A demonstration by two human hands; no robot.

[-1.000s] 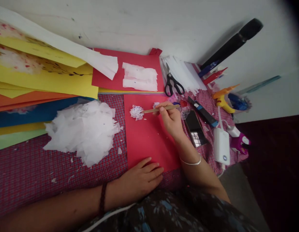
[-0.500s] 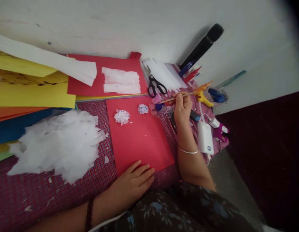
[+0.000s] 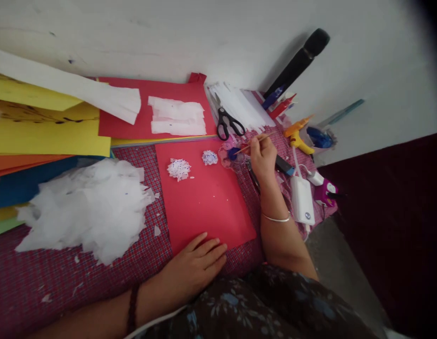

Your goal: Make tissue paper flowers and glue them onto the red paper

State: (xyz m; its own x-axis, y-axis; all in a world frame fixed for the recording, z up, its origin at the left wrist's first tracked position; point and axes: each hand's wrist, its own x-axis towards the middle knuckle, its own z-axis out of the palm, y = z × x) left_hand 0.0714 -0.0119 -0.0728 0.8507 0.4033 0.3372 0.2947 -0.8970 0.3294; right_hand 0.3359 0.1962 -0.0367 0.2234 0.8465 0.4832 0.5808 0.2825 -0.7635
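Observation:
My right hand (image 3: 263,153) pinches a thin wooden stick (image 3: 245,148). The stick's far end reaches into dark blue paint (image 3: 233,153) in a clear pink flower-shaped palette (image 3: 223,159). My left hand (image 3: 200,259) lies flat, fingers spread, on the near edge of a red paper sheet (image 3: 204,207). On that sheet are two small fluffy paper clusters: a white one with blue specks (image 3: 179,169) and a smaller, bluer one (image 3: 209,157) close to the palette. A few tiny white scraps are scattered on the red sheet.
A heap of white paper pieces (image 3: 87,207) lies left on the checked cloth (image 3: 133,157). Behind are black-handled scissors (image 3: 227,123) and another red sheet (image 3: 126,106) with white strips. A yellow glue gun (image 3: 300,141), a white power bank (image 3: 302,200) and a black bottle (image 3: 298,61) stand right.
My right hand has shifted slightly left and down with the stick, whose end is now lower in the blue paint. My left hand stays put. The camera view moved a little.

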